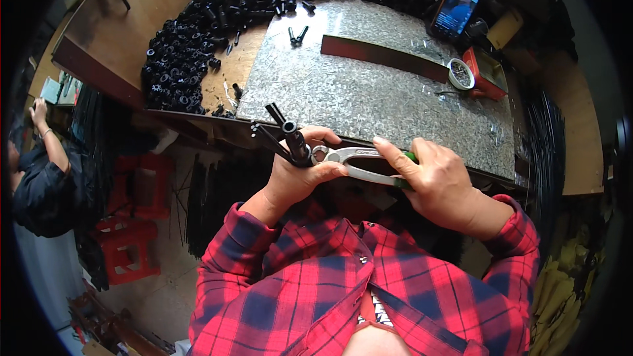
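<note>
My left hand (pixel 285 181) is wrapped round a black tubular part with thin black ribs (pixel 295 141), its open end tilted up. Gripped in my right hand (pixel 440 178) is a pair of metal pincers (pixel 341 155) with green handle grips. The jaws of the pincers are at the tubular part, beside my left thumb and forefinger. Whether they bite on anything small there, I cannot tell. Both hands are in front of my chest, just off the near edge of a speckled stone slab (pixel 395 108).
A dark flat bar (pixel 382 56) lies across the slab, with a white bowl of small bits (pixel 460 74) and a red box (pixel 486 73) at its right end. Behind stands a lit phone (pixel 455 7). Black parts (pixel 178 59) are heaped left and back. Another person (pixel 49 184) works far left.
</note>
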Demonstrator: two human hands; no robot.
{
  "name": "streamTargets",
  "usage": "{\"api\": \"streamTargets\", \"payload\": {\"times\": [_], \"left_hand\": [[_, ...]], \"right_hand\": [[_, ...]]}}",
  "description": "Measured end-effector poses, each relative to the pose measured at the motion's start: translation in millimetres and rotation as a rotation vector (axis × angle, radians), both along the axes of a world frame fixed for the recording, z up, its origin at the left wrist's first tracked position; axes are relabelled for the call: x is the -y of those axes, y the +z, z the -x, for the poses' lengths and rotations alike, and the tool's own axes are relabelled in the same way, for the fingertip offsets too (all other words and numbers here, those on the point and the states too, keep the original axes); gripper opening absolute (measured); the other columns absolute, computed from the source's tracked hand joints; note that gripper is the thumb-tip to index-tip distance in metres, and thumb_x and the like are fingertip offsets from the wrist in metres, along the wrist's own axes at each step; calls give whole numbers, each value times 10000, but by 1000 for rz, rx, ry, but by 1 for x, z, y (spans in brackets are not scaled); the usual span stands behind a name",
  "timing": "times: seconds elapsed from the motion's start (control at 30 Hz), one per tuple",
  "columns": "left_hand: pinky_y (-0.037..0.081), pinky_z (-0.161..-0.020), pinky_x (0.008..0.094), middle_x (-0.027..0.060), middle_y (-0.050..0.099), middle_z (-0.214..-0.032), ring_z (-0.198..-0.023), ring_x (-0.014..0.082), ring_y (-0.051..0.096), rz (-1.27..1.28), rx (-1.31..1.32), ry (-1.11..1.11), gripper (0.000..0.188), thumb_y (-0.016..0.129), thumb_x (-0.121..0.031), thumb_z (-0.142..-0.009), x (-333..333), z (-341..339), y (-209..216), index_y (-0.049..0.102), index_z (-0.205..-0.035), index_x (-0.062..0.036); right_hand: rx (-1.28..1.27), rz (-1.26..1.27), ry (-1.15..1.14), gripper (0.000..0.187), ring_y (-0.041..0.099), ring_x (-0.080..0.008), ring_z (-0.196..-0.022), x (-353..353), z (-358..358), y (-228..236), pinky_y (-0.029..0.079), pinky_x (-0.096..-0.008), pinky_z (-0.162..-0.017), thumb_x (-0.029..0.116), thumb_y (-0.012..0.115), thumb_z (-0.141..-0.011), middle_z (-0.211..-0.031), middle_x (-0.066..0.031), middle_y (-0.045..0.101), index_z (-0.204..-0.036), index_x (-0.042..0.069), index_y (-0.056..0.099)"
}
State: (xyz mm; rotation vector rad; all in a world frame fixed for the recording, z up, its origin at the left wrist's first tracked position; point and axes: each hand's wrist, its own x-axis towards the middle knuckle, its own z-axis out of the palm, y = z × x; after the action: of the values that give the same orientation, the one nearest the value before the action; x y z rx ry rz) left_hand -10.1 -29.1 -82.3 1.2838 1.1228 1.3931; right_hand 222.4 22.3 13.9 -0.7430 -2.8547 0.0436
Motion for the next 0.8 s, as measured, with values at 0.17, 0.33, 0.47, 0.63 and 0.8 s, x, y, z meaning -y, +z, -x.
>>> {"api": "streamTargets", "payload": {"times": [0.17,0.33,0.47,0.63,0.8], "left_hand": [[438,-633,213,-10,591,-825,-717,53,524,-27,2,38,420,843,-174,-652,-4,-1,-8,621,-982,-38],[411,-589,202,-17,580,-756,-681,47,524,-34,12,39,458,847,-174,-652,-3,-7,-2,581,-1002,-42],[408,-585,198,-12,565,-800,-685,53,512,0,41,16,460,836,-148,-656,1,-8,2,558,-1006,-39],[416,-621,197,-8,528,-869,-727,59,510,-91,-42,9,463,835,-164,-657,-1,-5,-5,555,-1003,-34],[416,-629,198,-10,535,-890,-735,64,526,-53,48,-36,482,841,-192,-654,-1,-3,-6,554,-1008,-35]], "right_hand": [[-1,-142,-6,552,498,-222,-600,1,-3,-8,420,-348,-528,188,590,-792,-692,-73,416,-1334,139,502],[49,-260,-36,556,495,-213,-598,3,-9,-10,418,-338,-527,188,572,-807,-690,-65,415,-1356,150,487],[19,-121,-34,577,493,-204,-604,4,-11,-13,418,-332,-524,170,551,-793,-700,-63,424,-1365,148,478],[23,-218,-34,592,493,-209,-608,6,-12,-15,421,-333,-537,168,561,-792,-718,-68,444,-1376,154,465],[-19,-97,-42,614,489,-210,-651,3,-13,-17,409,-330,-584,161,580,-782,-741,-63,443,-1383,159,454]]}}
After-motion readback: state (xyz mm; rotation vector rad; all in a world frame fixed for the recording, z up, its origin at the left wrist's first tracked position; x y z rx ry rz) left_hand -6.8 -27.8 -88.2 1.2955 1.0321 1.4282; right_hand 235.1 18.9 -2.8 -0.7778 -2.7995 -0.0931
